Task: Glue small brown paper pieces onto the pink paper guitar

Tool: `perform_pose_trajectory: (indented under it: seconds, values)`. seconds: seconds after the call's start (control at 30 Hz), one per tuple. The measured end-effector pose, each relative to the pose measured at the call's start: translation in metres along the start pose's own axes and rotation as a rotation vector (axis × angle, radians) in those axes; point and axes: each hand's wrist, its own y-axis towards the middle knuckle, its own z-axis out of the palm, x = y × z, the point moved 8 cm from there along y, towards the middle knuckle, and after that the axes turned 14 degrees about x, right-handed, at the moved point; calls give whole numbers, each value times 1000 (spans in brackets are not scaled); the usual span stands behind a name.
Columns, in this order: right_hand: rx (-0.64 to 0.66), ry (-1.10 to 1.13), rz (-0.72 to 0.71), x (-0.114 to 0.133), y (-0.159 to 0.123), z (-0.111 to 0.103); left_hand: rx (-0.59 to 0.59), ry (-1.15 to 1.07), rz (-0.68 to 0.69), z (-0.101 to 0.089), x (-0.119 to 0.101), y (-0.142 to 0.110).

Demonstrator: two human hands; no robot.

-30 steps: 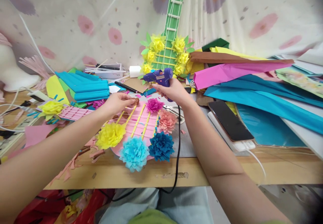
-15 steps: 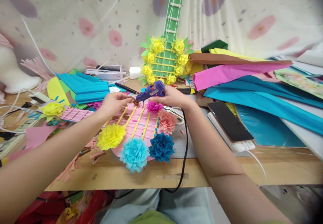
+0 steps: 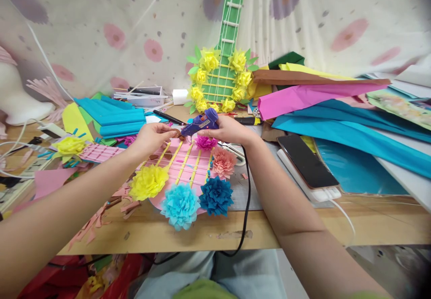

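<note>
My right hand (image 3: 229,130) is wrapped round a blue hot glue gun (image 3: 202,122), whose nozzle points down and left. The tip meets a strip of brown crepe paper (image 3: 178,134), pinched between the fingers of my left hand (image 3: 156,136). Both hands are over the far edge of a pink paper guitar (image 3: 183,160) with yellow bars and white strings. Paper flowers sit along its edge: yellow (image 3: 148,182), light blue (image 3: 181,205), dark blue (image 3: 216,195), salmon (image 3: 223,162) and magenta (image 3: 206,142).
A green guitar (image 3: 229,43) with yellow flowers stands at the back. Folded crepe paper (image 3: 353,124) is heaped on the right, near a phone (image 3: 307,162). White-handled scissors (image 3: 235,151) lie beside the pink guitar. The glue gun's black cord (image 3: 247,200) hangs over the table's front edge.
Almost nothing differs. The glue gun has shifted very slightly left; both hands keep their hold over the guitar's far edge.
</note>
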Motion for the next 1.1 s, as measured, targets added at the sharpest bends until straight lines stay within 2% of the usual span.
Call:
perform_pose_trajectory:
  seconds: [0.77, 1.1]
  values:
    - [8, -40, 11, 1, -2, -3, 8, 21, -59, 5, -5, -5]
    - [40, -63, 72, -1, -2, -1, -3, 5, -46, 3, -5, -2]
